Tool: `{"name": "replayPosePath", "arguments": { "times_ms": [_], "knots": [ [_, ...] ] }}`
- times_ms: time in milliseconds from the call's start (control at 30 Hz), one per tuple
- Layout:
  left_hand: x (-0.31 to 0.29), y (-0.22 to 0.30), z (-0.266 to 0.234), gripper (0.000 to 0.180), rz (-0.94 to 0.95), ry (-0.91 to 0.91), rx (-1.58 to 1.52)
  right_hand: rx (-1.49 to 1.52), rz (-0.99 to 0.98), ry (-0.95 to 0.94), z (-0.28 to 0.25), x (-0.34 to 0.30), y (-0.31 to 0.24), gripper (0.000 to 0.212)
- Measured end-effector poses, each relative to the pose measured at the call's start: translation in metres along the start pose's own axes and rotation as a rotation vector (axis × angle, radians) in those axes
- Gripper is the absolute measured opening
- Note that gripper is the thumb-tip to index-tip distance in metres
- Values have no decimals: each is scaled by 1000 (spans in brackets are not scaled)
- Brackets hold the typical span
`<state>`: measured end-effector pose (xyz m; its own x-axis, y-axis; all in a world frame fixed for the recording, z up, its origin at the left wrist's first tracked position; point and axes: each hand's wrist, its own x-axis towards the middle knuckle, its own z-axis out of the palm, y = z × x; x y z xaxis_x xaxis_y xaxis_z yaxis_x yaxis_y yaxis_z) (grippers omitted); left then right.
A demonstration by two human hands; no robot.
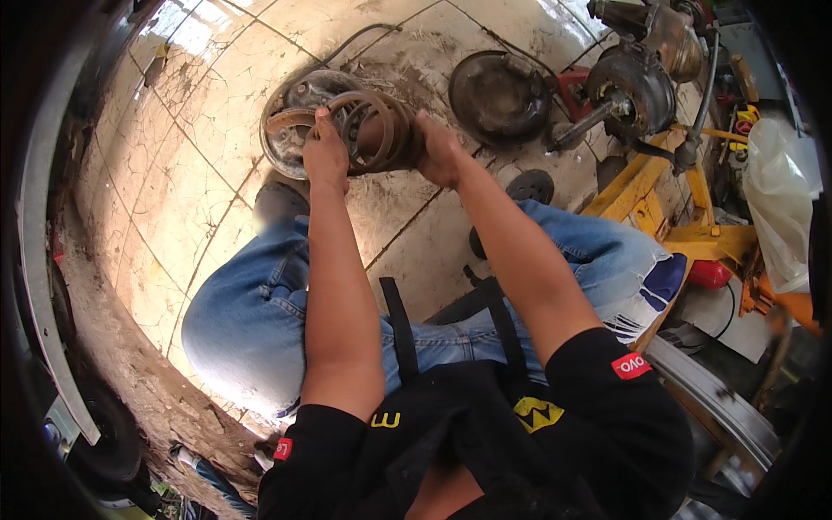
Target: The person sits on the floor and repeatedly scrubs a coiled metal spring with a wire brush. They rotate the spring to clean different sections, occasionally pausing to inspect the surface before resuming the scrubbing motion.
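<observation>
The rust-brown coil spring (pixel 387 130) was located in the upper part of the view, left of centre, between the two hands. Clock positions below are given around this spring, with twelve at the upper edge. The left hand (pixel 327 154) gripped the near edge of the coils at eight o'clock, thumb upright against the rings and fingers curled below, partly hidden. The right hand (pixel 440 152) was pressed against the end of the coils at three o'clock; its fingertips were partly hidden, so the closure of its grip could not be told. The hands were apart, with the coils between them.

Behind the spring, at nine o'clock, a round metal assembly (pixel 274 149) lay on the tiled floor (pixel 208 173). Whether the spring touched it could not be told. A curved brown strip (pixel 291 119) was visible over the assembly, just beside the left thumb. A black hose (pixel 360 35) curved across the floor at twelve o'clock. A dark round plate (pixel 500 100) lay between two and three o'clock, near the right hand. Farther out, toward three o'clock, stood a hub assembly (pixel 633 91); a yellow metal stand (pixel 637 208) was positioned between three and four o'clock, with a translucent plastic bag (pixel 776 204) beyond it.
</observation>
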<state>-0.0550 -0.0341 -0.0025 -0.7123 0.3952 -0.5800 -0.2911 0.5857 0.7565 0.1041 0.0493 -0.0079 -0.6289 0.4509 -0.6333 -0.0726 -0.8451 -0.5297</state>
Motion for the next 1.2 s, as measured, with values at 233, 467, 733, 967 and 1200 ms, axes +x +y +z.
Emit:
{"name": "replayPosePath", "arguments": {
  "times_ms": [233,467,733,967,1200],
  "knots": [
    [4,-2,-2,81,44,0,16,111,-251,301,-100,-16,-43,48],
    [4,3,2,71,170,-43,25,-366,-105,218,-83,21,-7,53],
    [-4,5,3,59,379,-154,144,-21,1,-88,-49,33,-11,78],
    [1,-6,12,69,416,-231,218,146,47,-4,-61,30,-1,86],
    [2,-11,10,76,443,-222,167,67,-4,-39,-65,28,-13,76]
  ]
}}
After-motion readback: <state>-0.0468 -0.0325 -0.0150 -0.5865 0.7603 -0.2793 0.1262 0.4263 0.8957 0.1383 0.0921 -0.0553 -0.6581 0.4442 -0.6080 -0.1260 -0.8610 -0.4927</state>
